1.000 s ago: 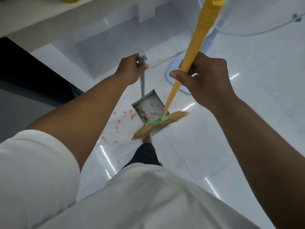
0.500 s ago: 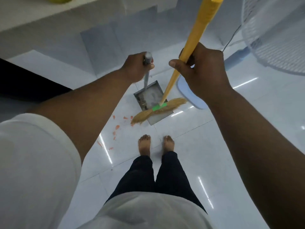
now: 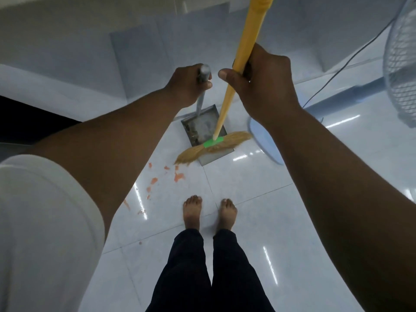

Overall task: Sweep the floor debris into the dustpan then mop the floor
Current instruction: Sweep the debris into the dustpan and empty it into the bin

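The left hand (image 3: 186,86) wraps its fingers round the dustpan (image 3: 198,129) handle, keeping its lip on the tiled floor (image 3: 247,188). The right hand (image 3: 263,86) grips the yellow broom (image 3: 247,37), its bristles across the pan's mouth (orange debris (image 3: 179,176) lies just beside them, unswept).

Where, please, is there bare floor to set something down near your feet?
Bare white tiles lie right of the bare feet, up to the pale blue fan base, and in a strip between toes and straw broom head. Crowded: orange scraps litter the tiles left of the feet; the grey metal dustpan stands near the fan base.
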Demonstrator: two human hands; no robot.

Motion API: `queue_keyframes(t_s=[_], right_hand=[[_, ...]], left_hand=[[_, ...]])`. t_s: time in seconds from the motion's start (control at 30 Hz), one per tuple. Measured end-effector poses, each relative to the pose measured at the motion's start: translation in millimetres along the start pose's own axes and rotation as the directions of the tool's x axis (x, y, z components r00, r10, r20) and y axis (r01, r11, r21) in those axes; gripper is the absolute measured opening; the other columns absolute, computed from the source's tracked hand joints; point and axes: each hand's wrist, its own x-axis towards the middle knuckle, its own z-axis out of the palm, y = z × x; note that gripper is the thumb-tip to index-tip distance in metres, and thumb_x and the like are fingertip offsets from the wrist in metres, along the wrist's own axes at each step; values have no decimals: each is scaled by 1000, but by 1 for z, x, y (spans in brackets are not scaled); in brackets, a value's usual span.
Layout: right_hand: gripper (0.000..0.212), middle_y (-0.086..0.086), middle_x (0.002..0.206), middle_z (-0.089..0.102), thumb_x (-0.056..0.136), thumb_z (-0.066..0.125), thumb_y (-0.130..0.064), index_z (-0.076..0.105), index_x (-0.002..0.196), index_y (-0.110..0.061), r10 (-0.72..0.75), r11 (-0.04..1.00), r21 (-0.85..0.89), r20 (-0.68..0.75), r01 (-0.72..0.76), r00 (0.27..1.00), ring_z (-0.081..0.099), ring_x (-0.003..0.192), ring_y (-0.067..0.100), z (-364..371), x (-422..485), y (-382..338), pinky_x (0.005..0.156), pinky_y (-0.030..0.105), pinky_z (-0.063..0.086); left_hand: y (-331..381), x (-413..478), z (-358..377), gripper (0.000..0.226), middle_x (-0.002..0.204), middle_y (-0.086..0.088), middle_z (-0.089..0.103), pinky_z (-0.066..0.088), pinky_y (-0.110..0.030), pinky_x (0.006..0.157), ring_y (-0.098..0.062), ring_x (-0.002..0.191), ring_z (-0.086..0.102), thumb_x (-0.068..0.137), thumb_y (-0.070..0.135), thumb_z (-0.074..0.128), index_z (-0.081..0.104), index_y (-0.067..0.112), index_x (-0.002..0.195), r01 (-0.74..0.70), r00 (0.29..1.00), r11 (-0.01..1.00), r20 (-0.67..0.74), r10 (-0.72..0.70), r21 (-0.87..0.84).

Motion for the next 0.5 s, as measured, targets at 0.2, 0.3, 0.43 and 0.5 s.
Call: queue_keyframes(t_s=[0.2,0.3,0.43,0.5], right_hand=[[32,5,77,64,90,63,-42,59,95,-11,-3,1000,-5,21,3,1000,59,65,14,18,26,6,59,8,40],[30,4,75,62,89,64,-40,57,92,-11,12,1000,22,33,-13,999,58,63,13,28,39,10,58,10,40],[25,-2,73,55,88,65,-39,50,88,-19,16,999,32,56,-18,998,50,60,7,45,58,13,55,3,36],[25,-2,74,54,88,66,-39,50,88,-19,14,999,29,81,-17,997,52,63,10,54,68,15,55,5,36]], left_hand=[[-7,14,-2,11,104,-7,62,46,-27,87,-25,98,58,94,23,63,59,20,104,10,1000,999,8,-10,-39],[-11,19,1,26,115,-9,66,48,-29,94,-25,107,61,94,22,62,63,11,118,4,1000,1000,10,-3,-29],[-13,21,7,25,117,-10,66,48,-37,102,-28,111,61,94,17,63,64,10,118,38,999,995,-4,-38,-90],[-15,22,7,24,113,-7,67,47,-30,96,-26,107,62,94,20,63,64,12,117,30,999,999,-33,-32,-44]])
